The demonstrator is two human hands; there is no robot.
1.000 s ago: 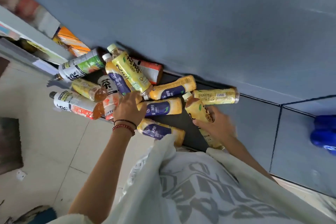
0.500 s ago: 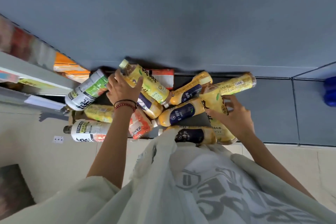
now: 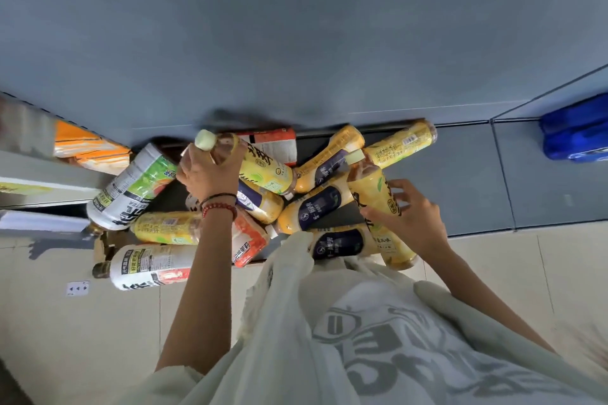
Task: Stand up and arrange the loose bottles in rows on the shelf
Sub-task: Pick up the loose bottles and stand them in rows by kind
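Observation:
Several drink bottles lie jumbled on a dark low shelf (image 3: 306, 145). My left hand (image 3: 210, 171) grips the neck end of a yellow tea bottle (image 3: 260, 164) with a pale green cap, tilted up at the pile's top. My right hand (image 3: 411, 217) wraps around another yellow tea bottle (image 3: 375, 194), its cap pointing toward the wall. Orange bottles with dark blue labels (image 3: 316, 207) lie between my hands. Two white-labelled bottles (image 3: 131, 187) (image 3: 148, 266) lie at the left. Beaded bracelets circle my left wrist.
A grey-blue wall panel (image 3: 296, 43) rises behind the shelf. Orange packets (image 3: 88, 151) sit on the shelf at the left, a blue pack (image 3: 575, 131) at the far right. Beige floor tiles (image 3: 65, 339) lie below, with a white socket plate (image 3: 77, 288). My pale shirt fills the bottom.
My left hand moved up from the middle of the pile onto the top yellow bottle and closed on its neck. My right hand has lifted its yellow bottle's cap end.

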